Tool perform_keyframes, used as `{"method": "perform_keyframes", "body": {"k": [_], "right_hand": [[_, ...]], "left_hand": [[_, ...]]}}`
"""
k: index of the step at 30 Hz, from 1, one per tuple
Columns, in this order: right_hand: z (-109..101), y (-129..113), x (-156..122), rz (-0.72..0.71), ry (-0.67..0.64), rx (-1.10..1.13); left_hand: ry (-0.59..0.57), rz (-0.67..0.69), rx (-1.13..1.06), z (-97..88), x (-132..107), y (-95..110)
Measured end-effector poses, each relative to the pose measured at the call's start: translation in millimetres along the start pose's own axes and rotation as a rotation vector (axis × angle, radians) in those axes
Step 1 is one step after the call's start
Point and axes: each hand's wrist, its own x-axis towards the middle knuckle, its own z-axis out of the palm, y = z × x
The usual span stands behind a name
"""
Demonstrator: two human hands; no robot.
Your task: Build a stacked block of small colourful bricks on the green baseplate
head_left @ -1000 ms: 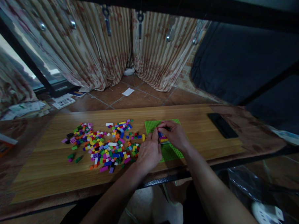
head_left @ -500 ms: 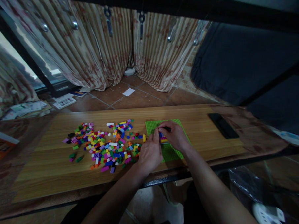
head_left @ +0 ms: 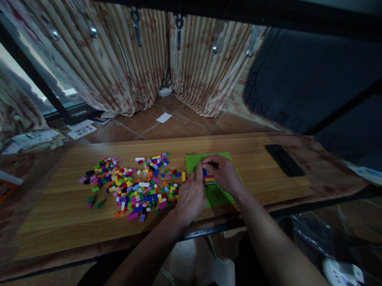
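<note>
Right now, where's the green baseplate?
In the head view, the baseplate lies on the table just right of centre, partly beneath the hands, with loose bricks to its left and a black slab to its right.

Single head-worn view, facing forward and down, table (head_left: 258, 159) across the frame, left hand (head_left: 191, 194) and right hand (head_left: 225, 173) fairly near, below centre, curtains (head_left: 143, 65) farther off, dim edges perhaps stretched

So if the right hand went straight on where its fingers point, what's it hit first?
Likely the left hand, directly ahead of the right hand; depth is unclear, so I can't tell whether they're touching.
</note>
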Motion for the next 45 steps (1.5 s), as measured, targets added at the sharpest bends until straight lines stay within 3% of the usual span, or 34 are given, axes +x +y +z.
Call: {"method": "perform_keyframes", "body": {"k": [13, 27, 36, 45], "right_hand": [[-3, 0, 0, -0.032, -0.015, -0.067], [-3, 2, 1, -0.009, -0.020, 0.010], [1, 11, 2, 0.058, -0.041, 0.210], [0, 10, 2, 0.068, -0.019, 0.233]], "left_hand": [[-0.015, 0.012, 0.077, 0.6, 2, 0], [0.042, 0.014, 0.102, 7.4, 2, -2], [-0.035, -0.015, 0.114, 0.8, 3, 1], [0.002, 0.015, 0.128, 1.4, 3, -1]]}}
